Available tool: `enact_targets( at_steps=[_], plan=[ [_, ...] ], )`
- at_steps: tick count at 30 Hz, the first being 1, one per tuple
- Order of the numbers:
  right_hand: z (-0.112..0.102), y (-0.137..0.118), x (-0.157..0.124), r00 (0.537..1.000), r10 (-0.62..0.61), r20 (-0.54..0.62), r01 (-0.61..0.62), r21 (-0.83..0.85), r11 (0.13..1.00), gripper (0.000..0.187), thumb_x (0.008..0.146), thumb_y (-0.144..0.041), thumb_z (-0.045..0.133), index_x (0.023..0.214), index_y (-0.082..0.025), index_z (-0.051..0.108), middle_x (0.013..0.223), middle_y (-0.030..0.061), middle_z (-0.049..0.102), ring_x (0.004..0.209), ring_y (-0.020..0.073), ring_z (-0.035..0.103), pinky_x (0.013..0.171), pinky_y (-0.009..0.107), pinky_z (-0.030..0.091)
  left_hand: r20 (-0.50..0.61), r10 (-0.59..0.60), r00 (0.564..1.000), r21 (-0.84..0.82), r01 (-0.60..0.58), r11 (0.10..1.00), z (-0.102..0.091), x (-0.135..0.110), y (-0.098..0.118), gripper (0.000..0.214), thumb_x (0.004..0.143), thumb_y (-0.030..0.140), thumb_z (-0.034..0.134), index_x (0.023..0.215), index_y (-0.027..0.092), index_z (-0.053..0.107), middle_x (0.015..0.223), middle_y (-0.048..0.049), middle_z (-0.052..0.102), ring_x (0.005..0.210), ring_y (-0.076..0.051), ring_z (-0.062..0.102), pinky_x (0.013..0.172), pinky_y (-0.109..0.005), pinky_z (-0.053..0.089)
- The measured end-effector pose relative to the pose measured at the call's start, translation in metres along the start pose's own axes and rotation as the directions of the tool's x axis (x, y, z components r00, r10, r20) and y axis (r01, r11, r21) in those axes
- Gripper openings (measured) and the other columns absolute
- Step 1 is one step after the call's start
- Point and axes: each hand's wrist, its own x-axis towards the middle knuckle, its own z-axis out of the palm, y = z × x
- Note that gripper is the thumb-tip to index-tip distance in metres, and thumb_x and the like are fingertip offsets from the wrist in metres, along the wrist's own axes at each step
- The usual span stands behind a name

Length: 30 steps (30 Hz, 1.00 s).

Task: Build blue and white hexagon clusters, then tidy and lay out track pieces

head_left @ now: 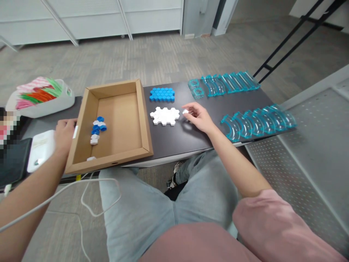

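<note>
Between the thumb and fingers of my right hand [198,115] is a small white hexagonal piece [185,111], just right of a cluster of white hexagonal pieces [164,116] laid edge to edge. Behind that cluster stands a block of blue hexagonal pieces [162,94]. My left hand [64,133] rests against the left side of an open cardboard box [144,123]; its fingers are partly hidden and what they do is unclear. Inside the box lie several loose blue pieces [96,130] and white pieces [94,139].
Clear teal curved track pieces [257,123] line the table's right end, with another row of teal pieces [231,84] behind. At the left are a white basket [54,105] of colourful strips, a white device [40,151] and a dark tablet-like object [13,162]. A white cable [81,181] hangs in front.
</note>
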Motion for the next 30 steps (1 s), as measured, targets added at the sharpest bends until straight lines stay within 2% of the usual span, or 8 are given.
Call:
enact_targets(
  at_steps=[3,7,12,19,22,27,30],
  plan=[
    [-0.001,-0.005,0.0,0.999,-0.034,0.002,0.034,-0.062,0.997,0.024,0.093,-0.046,0.083,0.105,-0.025,0.08,0.106,0.0064,0.077,0.095,0.0221,0.07,0.074,0.031,0.056,0.019,-0.104,0.994,-0.103,0.105,0.989,-0.004,-0.002,0.006,0.088,0.091,0.053,0.036,0.168,0.025,0.066,0.156,-0.0229,0.061,0.161,-0.049,0.053,0.137,-0.056,0.045],
    [0.002,-0.011,-0.002,0.993,-0.07,0.093,0.081,-0.119,0.99,0.014,0.092,-0.036,0.083,0.1,-0.024,0.08,0.1,0.0049,0.079,0.084,0.0196,0.068,0.073,0.031,0.054,0.03,-0.111,0.993,-0.116,0.113,0.987,-0.012,-0.005,0.016,0.08,0.096,0.049,0.036,0.164,0.022,0.068,0.156,-0.0246,0.061,0.162,-0.048,0.053,0.138,-0.057,0.044],
    [0.006,-0.011,-0.004,0.969,-0.117,0.217,0.159,-0.188,0.969,0.007,0.092,-0.029,0.084,0.094,-0.024,0.079,0.097,0.0039,0.078,0.082,0.0192,0.069,0.079,0.033,0.054,0.061,-0.093,0.994,-0.082,0.097,0.992,-0.017,-0.007,0.019,0.08,0.099,0.049,0.035,0.166,0.018,0.066,0.152,-0.0259,0.061,0.161,-0.047,0.052,0.137,-0.055,0.044],
    [0.004,-0.005,-0.004,0.947,-0.239,0.216,0.272,-0.136,0.953,0.005,0.098,-0.029,0.083,0.099,-0.024,0.082,0.11,0.0073,0.079,0.082,0.0193,0.07,0.079,0.034,0.056,0.014,-0.06,0.998,-0.051,0.061,0.997,-0.007,-0.003,0.009,0.065,0.102,0.038,0.043,0.161,0.022,0.068,0.152,-0.0207,0.065,0.155,-0.042,0.055,0.133,-0.051,0.047],
    [0.005,-0.001,-0.004,0.94,-0.252,0.229,0.286,-0.128,0.95,0.007,0.101,-0.03,0.082,0.101,-0.024,0.083,0.11,0.0074,0.079,0.078,0.0184,0.07,0.077,0.035,0.056,-0.019,-0.08,0.997,-0.059,0.079,0.995,-0.001,0.003,0.005,0.064,0.1,0.031,0.042,0.157,0.017,0.071,0.151,-0.0219,0.067,0.152,-0.042,0.057,0.132,-0.052,0.049],
    [0.006,0.001,-0.004,0.946,-0.235,0.223,0.27,-0.143,0.952,0.011,0.102,-0.034,0.083,0.105,-0.024,0.083,0.115,0.0076,0.08,0.077,0.0179,0.07,0.073,0.034,0.054,-0.009,-0.064,0.998,-0.011,0.064,0.998,0.003,0.007,0.0,0.067,0.103,0.032,0.042,0.161,0.013,0.069,0.158,-0.0242,0.063,0.152,-0.043,0.058,0.131,-0.053,0.05],
    [0.006,0.002,-0.004,0.95,-0.23,0.212,0.266,-0.159,0.951,0.014,0.1,-0.034,0.085,0.108,-0.024,0.083,0.115,0.0073,0.079,0.074,0.0168,0.066,0.072,0.034,0.053,-0.017,-0.046,0.999,0.01,0.046,0.999,0.004,0.007,-0.002,0.066,0.103,0.032,0.043,0.161,0.012,0.069,0.156,-0.0247,0.064,0.15,-0.043,0.059,0.13,-0.054,0.052]
  ],
)
